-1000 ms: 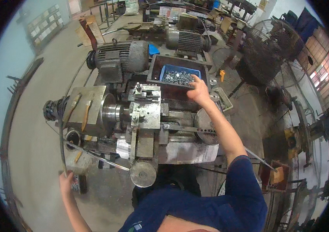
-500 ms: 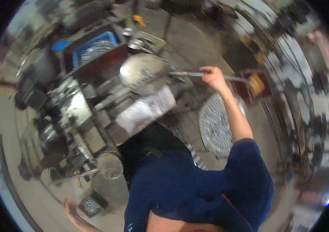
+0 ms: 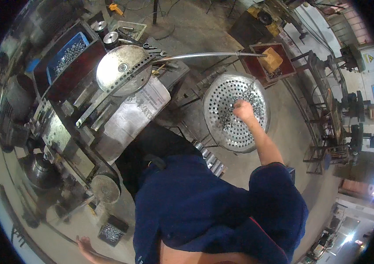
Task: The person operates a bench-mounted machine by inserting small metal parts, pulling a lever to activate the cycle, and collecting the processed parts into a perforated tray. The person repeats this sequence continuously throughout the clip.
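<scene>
My right hand (image 3: 243,111) is over a round perforated metal tray (image 3: 215,94), its fingers closed in a pinch at the heap of small metal parts (image 3: 250,97). What sits between the fingertips is too small to make out. At the lower left, my left hand (image 3: 83,244) hangs with fingers apart and nothing in it. Closest to it stands a small dark bin (image 3: 123,223) of shiny metal parts. A long metal bar (image 3: 204,56) stretches from the machine's round metal plate (image 3: 112,66) toward the right, with no hand on it.
A blue tray (image 3: 50,70) of small parts sits in a dark red box behind the machine. Printed paper (image 3: 129,116) covers its near side. Wrenches (image 3: 157,52) lie beyond the plate. A red-brown box (image 3: 253,66) with a yellow scoop-like piece (image 3: 271,59) stands past the perforated tray.
My right hand has let go of the metal bar and come down and nearer to the parts on the perforated tray. The view has shifted; my left hand stays low at the left.
</scene>
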